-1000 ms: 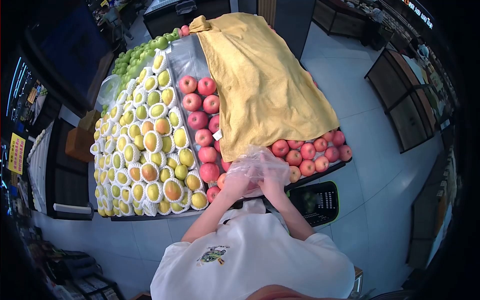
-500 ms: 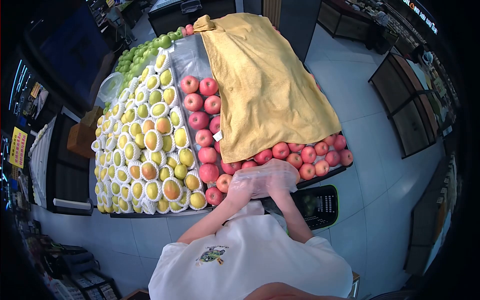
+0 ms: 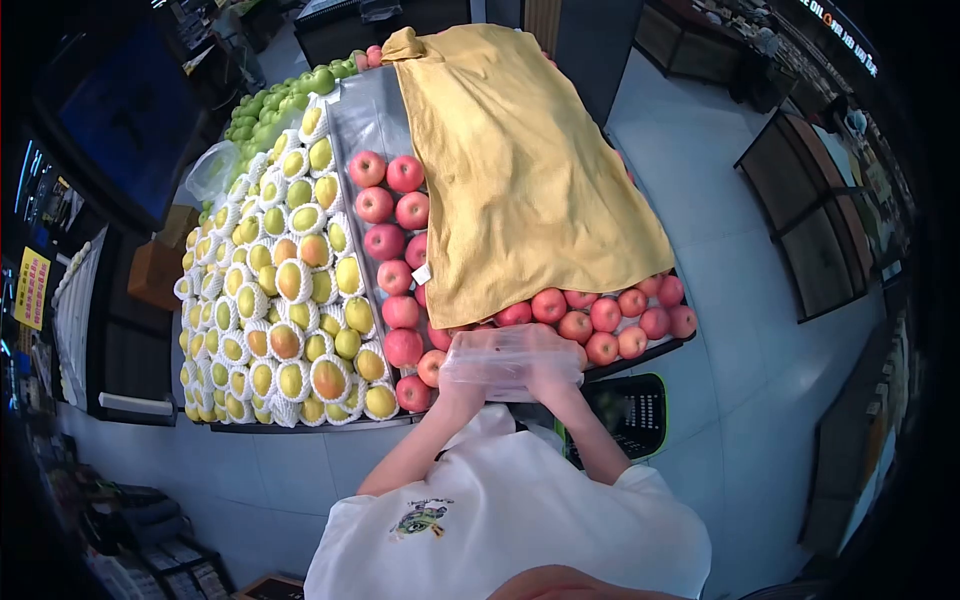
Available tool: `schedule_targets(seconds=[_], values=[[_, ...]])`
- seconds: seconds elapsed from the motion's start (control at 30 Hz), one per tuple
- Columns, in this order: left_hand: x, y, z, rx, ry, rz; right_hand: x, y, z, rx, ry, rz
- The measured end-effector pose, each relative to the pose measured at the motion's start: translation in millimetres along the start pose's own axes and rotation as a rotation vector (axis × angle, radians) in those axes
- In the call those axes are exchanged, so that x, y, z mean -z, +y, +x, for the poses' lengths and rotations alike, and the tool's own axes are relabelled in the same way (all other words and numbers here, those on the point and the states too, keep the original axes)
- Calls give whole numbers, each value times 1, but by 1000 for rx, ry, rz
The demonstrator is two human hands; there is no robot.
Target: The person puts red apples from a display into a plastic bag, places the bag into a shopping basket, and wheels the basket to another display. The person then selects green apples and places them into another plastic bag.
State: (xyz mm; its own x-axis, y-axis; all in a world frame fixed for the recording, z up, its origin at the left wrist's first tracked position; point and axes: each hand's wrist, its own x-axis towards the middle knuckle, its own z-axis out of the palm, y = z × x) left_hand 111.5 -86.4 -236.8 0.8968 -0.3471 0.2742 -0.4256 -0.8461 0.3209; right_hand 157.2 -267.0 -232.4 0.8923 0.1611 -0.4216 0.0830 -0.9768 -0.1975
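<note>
A clear plastic bag (image 3: 510, 355) is stretched between my two hands at the front edge of the fruit stand. My left hand (image 3: 465, 372) holds its left side, and my right hand (image 3: 552, 368) its right side; the film blurs the fingers of both. Red apples (image 3: 403, 347) lie left of and behind the bag, more of them (image 3: 602, 348) to its right. Above these, a yellow cloth (image 3: 530, 180) covers much of the apple section.
Yellow fruit in white foam nets (image 3: 285, 340) fills the stand's left part, with green fruit (image 3: 265, 110) behind. A black basket with a green rim (image 3: 640, 455) is below the front edge at right. Dark display units (image 3: 800, 220) stand across the aisle.
The bag has been spread wider and flatter between my hands, and both hands have come slightly towards me. The view has shifted slightly.
</note>
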Motion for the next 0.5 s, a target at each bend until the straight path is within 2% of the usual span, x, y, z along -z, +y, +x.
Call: schedule_targets(seconds=[0.03, 0.07, 0.13, 0.2, 0.23, 0.27, 0.3, 0.33, 0.37, 0.4, 0.47, 0.5], values=[[-8, 1, -1, 3, 2, 2, -24, 11, 9, 4, 0, -2], [-21, 2, -3, 21, 50, -110, -66, 30, 23, 116, 283, 255], [-29, 10, -4, 43, 102, -220, -75, 35, 25, 234, 564, 512], [-28, 25, -12, -157, -171, -203, -72, 41, 16, 287, 562, 523], [-52, 31, -12, -211, -65, -126, -40, 35, 13, 309, 566, 516], [-52, 31, -11, -205, -61, -123, -3, 23, 3, 304, 334, 369], [-50, 29, -9, -79, -98, -289, 15, 17, -2, 293, 102, 221], [-47, 26, -7, 48, -134, -455, 0, 26, 5, 298, 98, 219], [-41, 24, -5, 54, -132, -457, -28, 39, 19, 386, 250, 238], [-30, 22, -2, 54, -210, -383, -44, 48, 25, 474, 403, 257], [-12, 19, 5, 57, -283, -309, -45, 52, 23, 551, 453, 312], [-4, 16, 9, -55, -324, -359, -44, 53, 22, 623, 507, 370]])
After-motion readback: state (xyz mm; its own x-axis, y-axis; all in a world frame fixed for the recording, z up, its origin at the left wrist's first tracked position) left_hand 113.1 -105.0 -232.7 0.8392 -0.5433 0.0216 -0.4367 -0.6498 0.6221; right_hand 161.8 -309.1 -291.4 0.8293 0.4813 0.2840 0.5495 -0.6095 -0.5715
